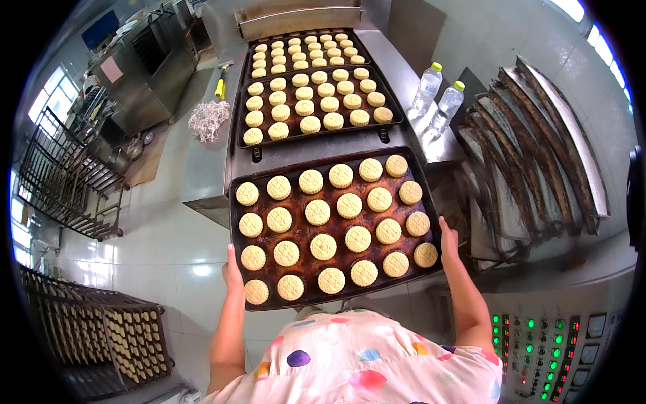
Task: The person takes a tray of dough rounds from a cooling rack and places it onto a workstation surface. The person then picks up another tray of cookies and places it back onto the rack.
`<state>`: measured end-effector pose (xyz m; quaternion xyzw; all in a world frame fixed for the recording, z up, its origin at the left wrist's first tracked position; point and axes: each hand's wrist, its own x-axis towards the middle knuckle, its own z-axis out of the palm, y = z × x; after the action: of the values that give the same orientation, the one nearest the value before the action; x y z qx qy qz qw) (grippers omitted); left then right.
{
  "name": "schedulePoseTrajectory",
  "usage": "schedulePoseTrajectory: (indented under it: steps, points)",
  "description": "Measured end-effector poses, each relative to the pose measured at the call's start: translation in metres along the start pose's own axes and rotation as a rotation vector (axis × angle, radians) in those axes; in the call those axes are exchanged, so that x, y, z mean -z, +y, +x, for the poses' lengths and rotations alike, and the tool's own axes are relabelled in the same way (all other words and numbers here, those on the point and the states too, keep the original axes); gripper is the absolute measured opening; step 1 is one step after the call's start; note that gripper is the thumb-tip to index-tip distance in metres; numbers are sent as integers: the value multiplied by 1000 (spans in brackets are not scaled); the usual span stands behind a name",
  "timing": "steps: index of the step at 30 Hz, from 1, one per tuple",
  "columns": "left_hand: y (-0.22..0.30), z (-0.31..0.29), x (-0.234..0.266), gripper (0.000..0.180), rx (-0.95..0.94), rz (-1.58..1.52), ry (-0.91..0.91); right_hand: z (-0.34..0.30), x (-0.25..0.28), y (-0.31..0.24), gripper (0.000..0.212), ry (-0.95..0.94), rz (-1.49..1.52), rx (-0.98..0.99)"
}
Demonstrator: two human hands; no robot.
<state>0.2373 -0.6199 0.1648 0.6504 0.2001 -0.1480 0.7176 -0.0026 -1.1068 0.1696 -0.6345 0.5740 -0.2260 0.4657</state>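
Observation:
I hold a dark baking tray by its two short sides, in front of my body. Rows of round, pale yellow, fluted cakes with patterned tops lie on it. My left hand grips the left rim, its thumb lying along the edge. The right rim is in my right hand. Most of the fingers of both hands are hidden under the tray. Just beyond its far edge, a second loaded tray rests on the metal machine bed, with a third tray behind it.
Two clear bottles stand on the right ledge. Curved, dark-edged sheets lean at the right. A bundle of pale strips and a yellow-handled tool lie at the left. Racks stand lower left; a lit control panel is lower right.

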Motion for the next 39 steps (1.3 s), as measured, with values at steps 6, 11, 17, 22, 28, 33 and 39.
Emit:
schedulePoseTrajectory:
  steps: [6, 11, 17, 22, 28, 33, 39]
  points:
    - [-4, 10, -28, 68, 35, -41, -35, 52, -13, 8, 51, -138, -1, -25]
    - [3, 32, -42, 68, 84, -139, -163, 70, -29, 2, 51, -161, -89, -39]
    - [23, 64, -44, 70, 119, -23, -278, 88, -49, 2, 50, -229, -7, -55]
    - [12, 65, -18, 70, 230, -19, -360, 73, -46, -14, 57, -264, 5, -54]
    - [-21, 33, -8, 61, 197, -136, -215, 77, -52, -3, 53, -326, 88, -116]
    - [-13, 38, -11, 58, 197, -174, -234, 65, -46, -12, 53, -302, 37, -138]
    - [-7, 36, -13, 57, 229, -193, -220, 57, -39, -12, 59, -259, -108, -50]
